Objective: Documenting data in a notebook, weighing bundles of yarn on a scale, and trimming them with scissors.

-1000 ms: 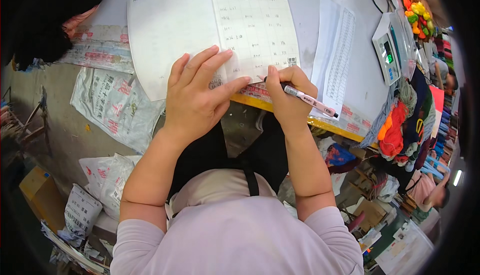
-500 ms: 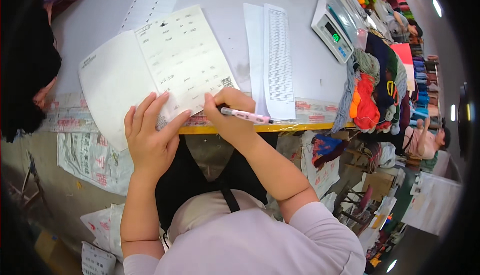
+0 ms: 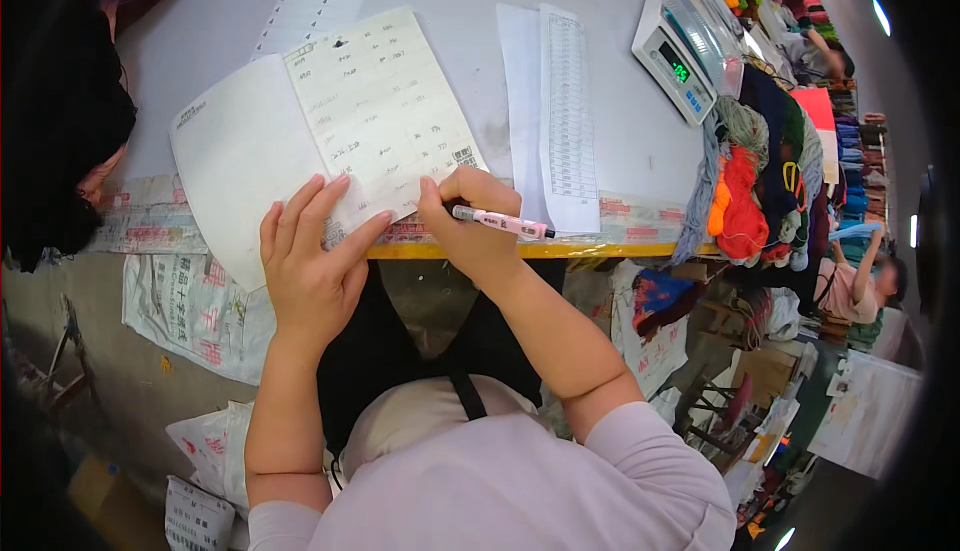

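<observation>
An opened booklet (image 3: 400,111) with handwritten entries on its right page lies slantwise near the table's front edge. My left hand (image 3: 315,276) rests flat with fingers spread across the lower part of the booklet. In my right hand (image 3: 468,216) is a pink-and-white pen (image 3: 510,223), gripped at the lower right corner of the written page. The pen's writing tip is hidden by my fingers. Just right of that hand, a sheet with a printed table (image 3: 568,131) lies partly over another white sheet (image 3: 520,71).
A digital scale (image 3: 680,71) with a green readout stands at the back right. Beside it are yarn skeins, including a red-orange one (image 3: 742,216). Black yarn (image 3: 65,131) and a person's arm are at the left edge. Another person (image 3: 862,286) is at far right.
The whole view has shifted slightly. My left hand stays spread on the booklet, and my right hand keeps the pen at the page's lower corner. The far-right person now holds something light blue.
</observation>
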`<action>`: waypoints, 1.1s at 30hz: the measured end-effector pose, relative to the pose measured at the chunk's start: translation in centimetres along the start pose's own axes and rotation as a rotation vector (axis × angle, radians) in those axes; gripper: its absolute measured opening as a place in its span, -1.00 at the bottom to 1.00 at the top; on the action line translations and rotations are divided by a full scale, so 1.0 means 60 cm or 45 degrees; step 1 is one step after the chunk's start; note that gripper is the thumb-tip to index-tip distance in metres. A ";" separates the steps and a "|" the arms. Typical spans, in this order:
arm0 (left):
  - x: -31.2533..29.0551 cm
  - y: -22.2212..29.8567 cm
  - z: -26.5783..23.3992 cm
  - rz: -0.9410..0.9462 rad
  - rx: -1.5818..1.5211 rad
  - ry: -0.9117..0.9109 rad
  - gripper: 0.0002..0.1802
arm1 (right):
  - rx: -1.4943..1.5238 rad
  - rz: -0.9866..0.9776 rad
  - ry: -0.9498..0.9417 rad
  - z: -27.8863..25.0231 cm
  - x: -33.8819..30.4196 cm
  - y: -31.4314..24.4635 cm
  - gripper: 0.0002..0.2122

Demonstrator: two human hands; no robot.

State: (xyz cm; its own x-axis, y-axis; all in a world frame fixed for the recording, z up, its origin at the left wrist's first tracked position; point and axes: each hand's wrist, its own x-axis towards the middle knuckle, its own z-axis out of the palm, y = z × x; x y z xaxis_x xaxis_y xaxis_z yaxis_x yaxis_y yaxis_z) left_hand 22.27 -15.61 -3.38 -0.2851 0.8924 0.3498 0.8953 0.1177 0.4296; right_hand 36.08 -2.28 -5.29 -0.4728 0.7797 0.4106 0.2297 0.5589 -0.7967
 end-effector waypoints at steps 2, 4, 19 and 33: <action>-0.001 0.000 0.000 -0.005 0.002 0.006 -0.53 | -0.050 -0.082 -0.007 0.000 0.001 0.001 -0.78; -0.002 0.001 0.000 -0.002 0.001 0.009 -0.53 | -0.060 -0.058 -0.011 -0.001 -0.002 -0.001 -0.78; -0.008 -0.011 -0.001 -0.030 -0.002 -0.002 -0.50 | -0.040 0.074 0.001 0.006 -0.003 -0.003 -0.76; -0.008 -0.001 -0.007 0.000 -0.018 0.020 -0.54 | -0.555 0.026 0.215 -0.179 -0.039 -0.011 -0.63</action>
State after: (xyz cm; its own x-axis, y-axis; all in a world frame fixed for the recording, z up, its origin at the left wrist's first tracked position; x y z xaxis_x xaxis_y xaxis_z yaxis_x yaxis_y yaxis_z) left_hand 22.21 -16.25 -3.21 -0.2905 0.8854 0.3628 0.8905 0.1114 0.4412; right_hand 46.14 -1.44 -0.95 -0.3276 0.8066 0.4920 0.5904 0.5813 -0.5599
